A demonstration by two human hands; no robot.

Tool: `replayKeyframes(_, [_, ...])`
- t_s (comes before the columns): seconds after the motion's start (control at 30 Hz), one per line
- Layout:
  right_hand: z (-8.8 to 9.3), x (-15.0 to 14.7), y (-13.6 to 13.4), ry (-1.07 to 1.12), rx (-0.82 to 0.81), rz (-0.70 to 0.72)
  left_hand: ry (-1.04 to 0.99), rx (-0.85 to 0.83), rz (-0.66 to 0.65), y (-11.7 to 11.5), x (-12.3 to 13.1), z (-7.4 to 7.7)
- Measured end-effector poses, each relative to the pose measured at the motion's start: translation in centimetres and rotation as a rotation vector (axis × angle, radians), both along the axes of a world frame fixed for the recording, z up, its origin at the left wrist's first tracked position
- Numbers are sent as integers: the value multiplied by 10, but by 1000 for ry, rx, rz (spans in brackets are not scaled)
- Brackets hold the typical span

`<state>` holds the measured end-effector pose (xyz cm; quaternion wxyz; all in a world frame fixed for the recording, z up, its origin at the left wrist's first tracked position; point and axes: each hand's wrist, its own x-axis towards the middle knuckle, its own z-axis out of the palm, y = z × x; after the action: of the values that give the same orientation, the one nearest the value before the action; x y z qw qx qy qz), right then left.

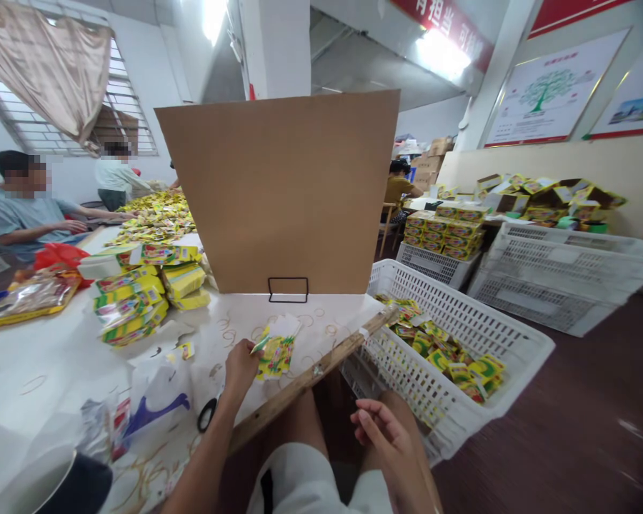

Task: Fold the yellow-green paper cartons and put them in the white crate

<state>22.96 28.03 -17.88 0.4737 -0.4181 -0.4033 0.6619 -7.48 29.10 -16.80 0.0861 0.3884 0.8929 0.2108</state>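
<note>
My left hand (241, 368) rests on the white table (58, 357) near its wooden front edge, fingers closed on a small stack of yellow-green sachets (275, 353). Loose rubber bands (321, 321) lie scattered around it. My right hand (389, 432) hangs off the table over my lap, fingers loosely apart and holding nothing. It is close to a white plastic crate (519, 350) that holds several bundles of the same sachets (450, 357).
An upright cardboard sheet (278, 193) on a wire stand blocks the view ahead. Piled sachet bundles (139, 293) lie to the left, black scissors (208, 412) by my left wrist. Two people sit at the far left. More white crates (562, 278) and boxes stand at right.
</note>
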Motion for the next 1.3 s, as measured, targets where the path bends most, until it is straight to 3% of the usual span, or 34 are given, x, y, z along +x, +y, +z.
replayKeyframes(0.23, [-8,-4,3,-16,39,61,-13,88,-21,-10,5,-1])
replayKeyframes(0.43, [-6,-3,-1,-116,126,73,7,250,-6,-29,20,23])
replayKeyframes(0.5, [0,-4,-7,-212,233,56,-60,298,-49,-39,36,35])
replayKeyframes(0.6, [12,-12,-21,-345,533,-13,-166,368,-184,-59,79,48])
replayKeyframes(0.7, [19,-19,-32,-415,797,-40,-500,434,-480,-76,128,52])
replayKeyframes(0.73, [20,-21,-34,-427,835,-27,-568,449,-527,-80,142,52])
replayKeyframes(0.83, [22,-19,-34,-406,765,-26,-681,469,-546,-85,163,50])
replayKeyframes(0.93, [23,-13,-33,-310,575,-49,-805,446,-571,-84,162,46])
replayKeyframes(1.07, [25,-11,-36,-188,484,31,-1357,357,-625,-84,158,38])
replayKeyframes(1.17, [25,-16,-41,-117,447,-34,-1695,302,-585,-86,163,34])
replayKeyframes(1.3, [29,-21,-44,-90,441,-80,-1771,304,-591,-88,170,32])
